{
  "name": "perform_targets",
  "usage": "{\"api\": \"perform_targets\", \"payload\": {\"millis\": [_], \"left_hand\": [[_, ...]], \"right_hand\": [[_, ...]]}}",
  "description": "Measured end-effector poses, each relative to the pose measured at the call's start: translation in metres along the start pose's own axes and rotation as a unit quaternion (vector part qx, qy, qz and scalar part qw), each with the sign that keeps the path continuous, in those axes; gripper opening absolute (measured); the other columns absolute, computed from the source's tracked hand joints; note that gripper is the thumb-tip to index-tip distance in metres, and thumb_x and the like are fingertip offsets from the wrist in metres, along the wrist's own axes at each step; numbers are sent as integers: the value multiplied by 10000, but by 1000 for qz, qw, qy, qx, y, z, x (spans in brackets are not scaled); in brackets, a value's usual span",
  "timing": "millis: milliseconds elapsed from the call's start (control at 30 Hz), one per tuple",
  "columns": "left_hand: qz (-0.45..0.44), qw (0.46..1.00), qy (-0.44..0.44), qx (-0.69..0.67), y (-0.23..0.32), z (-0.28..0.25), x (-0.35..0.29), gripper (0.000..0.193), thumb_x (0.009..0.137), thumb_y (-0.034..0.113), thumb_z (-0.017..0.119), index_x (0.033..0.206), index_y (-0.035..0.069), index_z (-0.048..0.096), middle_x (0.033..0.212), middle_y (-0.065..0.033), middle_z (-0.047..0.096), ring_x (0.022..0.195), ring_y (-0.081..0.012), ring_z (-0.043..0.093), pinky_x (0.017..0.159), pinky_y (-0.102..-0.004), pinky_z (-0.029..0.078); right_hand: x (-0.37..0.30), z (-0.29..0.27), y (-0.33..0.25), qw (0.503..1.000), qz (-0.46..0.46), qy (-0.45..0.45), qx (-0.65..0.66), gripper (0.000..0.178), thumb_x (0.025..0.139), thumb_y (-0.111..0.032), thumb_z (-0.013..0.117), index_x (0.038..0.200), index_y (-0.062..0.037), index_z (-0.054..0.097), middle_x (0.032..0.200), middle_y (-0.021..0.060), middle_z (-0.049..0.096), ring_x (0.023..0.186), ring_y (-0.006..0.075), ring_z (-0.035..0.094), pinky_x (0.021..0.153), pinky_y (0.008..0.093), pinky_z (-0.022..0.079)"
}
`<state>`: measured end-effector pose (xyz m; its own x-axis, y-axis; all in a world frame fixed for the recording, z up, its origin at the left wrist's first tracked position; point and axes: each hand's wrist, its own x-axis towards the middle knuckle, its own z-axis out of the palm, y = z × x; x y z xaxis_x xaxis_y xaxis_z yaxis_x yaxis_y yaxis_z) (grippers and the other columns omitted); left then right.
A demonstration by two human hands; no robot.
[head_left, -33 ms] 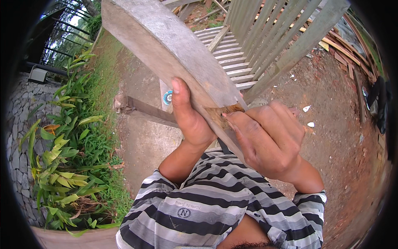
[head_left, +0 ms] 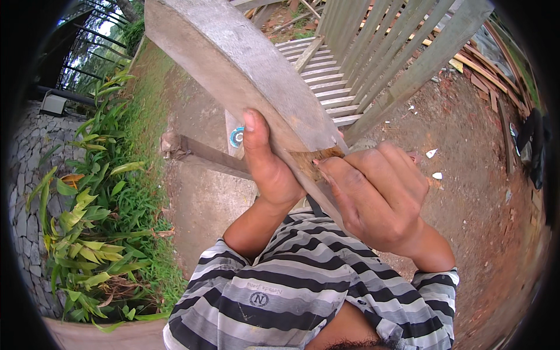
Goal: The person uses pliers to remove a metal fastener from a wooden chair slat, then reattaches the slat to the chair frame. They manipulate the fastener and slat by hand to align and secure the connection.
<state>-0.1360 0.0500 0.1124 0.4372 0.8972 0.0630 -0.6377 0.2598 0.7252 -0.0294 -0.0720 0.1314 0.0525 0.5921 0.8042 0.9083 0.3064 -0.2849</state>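
A thick, weathered wooden beam (head_left: pixel 251 64) slants from the upper left down to my body. My left hand (head_left: pixel 269 166) is closed round it from the left side, thumb lying along its face and the other fingers hidden behind the wood. Lower on the beam is a brown, freshly exposed patch (head_left: pixel 309 157) that looks like a cut or notch. My right hand (head_left: pixel 379 195) is at this patch, its fingers curled and the thumb and forefinger pinched against the wood. Whatever lies between those fingertips, if anything, is too small or hidden to name.
Beyond the beam stands a slatted wooden frame (head_left: pixel 326 81). A blue-rimmed disc (head_left: pixel 236 136) and a wooden bar (head_left: pixel 213 157) sit below the beam. Leafy plants (head_left: pixel 87 233) line the left side; stacked planks (head_left: pixel 484 70) and a black bag (head_left: pixel 529 140) lie far right.
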Motion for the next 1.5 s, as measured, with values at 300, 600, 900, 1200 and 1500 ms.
{"api": "perform_targets", "payload": {"millis": [300,600,900,1200,1500], "left_hand": [[66,989,25,130,-13,-10,3,733,1026,665,445,1273,-15,564,1072,-160,670,970,-286,693,810,-433,594],[231,947,27,220,-23,-10,-5,698,1022,596,555,1293,-47,524,1206,-171,620,1046,-237,664,879,-402,572],[47,998,-13,50,19,21,-16,842,987,795,363,1310,37,536,837,-137,637,690,-266,680,596,-395,601],[64,981,-167,-76,28,19,-31,893,1004,768,371,1411,-22,450,843,-133,584,688,-241,635,523,-364,595],[84,971,-163,-153,34,20,-19,943,979,787,349,1394,-55,427,776,-144,612,611,-237,685,490,-360,623]], "right_hand": [[-2,9,7,992,-46,0,-116,206,716,-97,726,914,-41,707,747,2,539,589,151,530,515,318,332],[-19,23,16,993,4,101,-67,201,784,18,788,971,-20,726,699,38,563,538,170,520,494,308,370],[-22,-3,65,961,185,206,-17,139,883,-24,798,1019,-28,769,901,83,702,709,147,642,597,268,497],[15,-19,152,886,173,371,-219,772,857,-292,878,1457,-7,485,1471,215,516,1299,344,573,1075,447,488],[39,14,221,904,268,332,23,990,877,-314,867,1553,69,254,1437,278,535,1240,365,624,1045,457,534]]}}
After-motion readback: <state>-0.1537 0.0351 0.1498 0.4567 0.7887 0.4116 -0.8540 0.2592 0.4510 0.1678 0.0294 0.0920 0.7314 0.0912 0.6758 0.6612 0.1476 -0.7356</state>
